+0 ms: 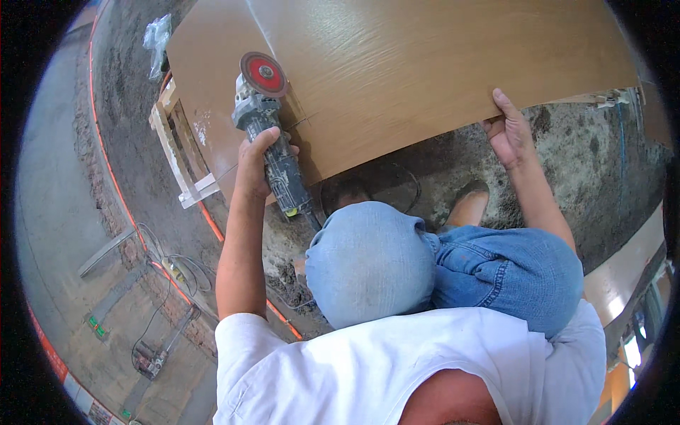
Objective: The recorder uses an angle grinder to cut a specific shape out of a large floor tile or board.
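Angle grinder (273,145) sits in your left hand (256,161), fingers wrapped tight round its dark body, and its red disc (263,74) lies over the near-left part of the wooden panel (425,64). From the head camera you look straight down on it: the grey gear head rests on the panel's surface beside a thin line running across the wood, and the grinder's tail points back toward your knees, with a dark cable (397,177) looping over the dirt below. Your right hand (511,131) clamps the panel's near edge, thumb on top and fingers curled under, well apart from the grinder. The panel is a large brown sheet with a fine grain, filling the upper middle of the view and overhanging a pale timber frame (177,152) on its left. Your bent knees in blue denim (439,265) lie beneath the panel's edge, and one foot (469,202) stands on the rough earth floor (588,163). A crumpled clear plastic bag (157,39) lies at the panel's far-left corner. An orange hose (106,156) curves along the dirt's edge at left, with a white power strip (173,269) and thin cables beside it on the grey concrete (49,184). At the lower left rim runs a red and white band (67,379); whether it bears any marking, you cannot tell.
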